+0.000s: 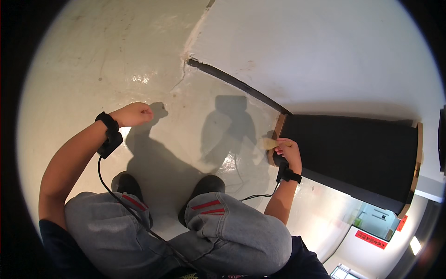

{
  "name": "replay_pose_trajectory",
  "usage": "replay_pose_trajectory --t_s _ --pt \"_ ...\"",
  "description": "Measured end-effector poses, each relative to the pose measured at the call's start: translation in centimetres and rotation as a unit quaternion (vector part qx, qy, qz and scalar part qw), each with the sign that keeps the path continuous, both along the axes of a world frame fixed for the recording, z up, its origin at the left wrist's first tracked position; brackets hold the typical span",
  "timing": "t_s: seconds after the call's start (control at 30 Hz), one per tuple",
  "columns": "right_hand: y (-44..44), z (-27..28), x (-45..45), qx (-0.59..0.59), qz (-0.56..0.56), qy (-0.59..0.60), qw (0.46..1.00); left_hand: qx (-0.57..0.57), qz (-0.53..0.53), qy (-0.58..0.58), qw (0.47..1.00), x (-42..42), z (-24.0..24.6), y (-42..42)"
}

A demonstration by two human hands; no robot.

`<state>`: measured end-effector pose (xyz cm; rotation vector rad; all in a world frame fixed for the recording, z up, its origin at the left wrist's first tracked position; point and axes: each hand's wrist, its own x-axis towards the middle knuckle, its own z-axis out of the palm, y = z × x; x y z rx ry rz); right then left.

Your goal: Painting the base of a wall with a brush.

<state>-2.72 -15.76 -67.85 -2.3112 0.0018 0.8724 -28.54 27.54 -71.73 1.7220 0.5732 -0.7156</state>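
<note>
My right hand is closed around the handle of a pale brush, whose blurred head points left near the brown edge of a black-faced cabinet or box. My left hand hangs over the pale floor at the left, its fingers curled in with nothing visible in them. Each wrist bears a black strap with a small black device and a cable. Whether the brush touches the cabinet edge cannot be told.
A dark baseboard strip runs along the foot of a white wall to the cabinet. The glossy floor shows cracks and stains. My knees and dark shoes are below. A doorway with red paper banners stands at the lower right.
</note>
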Motion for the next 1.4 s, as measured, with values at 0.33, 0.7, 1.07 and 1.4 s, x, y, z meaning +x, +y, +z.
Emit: replay_pose_trajectory --t_s 0.33,0.7,1.07,1.4 --pt "2.2 -1.1 3.0 -0.044 0.069 -0.307 0.948 0.005 -0.014 -0.021 1.0 0.3 0.2 -0.2" --pt "1.1 -1.8 3.5 0.023 -0.029 -0.067 0.997 0.016 -0.017 0.001 1.0 0.3 -0.3 -0.1" --pt "3.1 -1.6 3.1 -0.107 -0.082 -0.18 0.975 0.018 -0.023 -0.004 1.0 -1.0 -1.5 0.7" --pt "2.2 -4.5 5.1 0.101 -0.088 -0.37 0.919 0.024 -0.024 0.024 0.999 -0.4 -1.0 0.1"
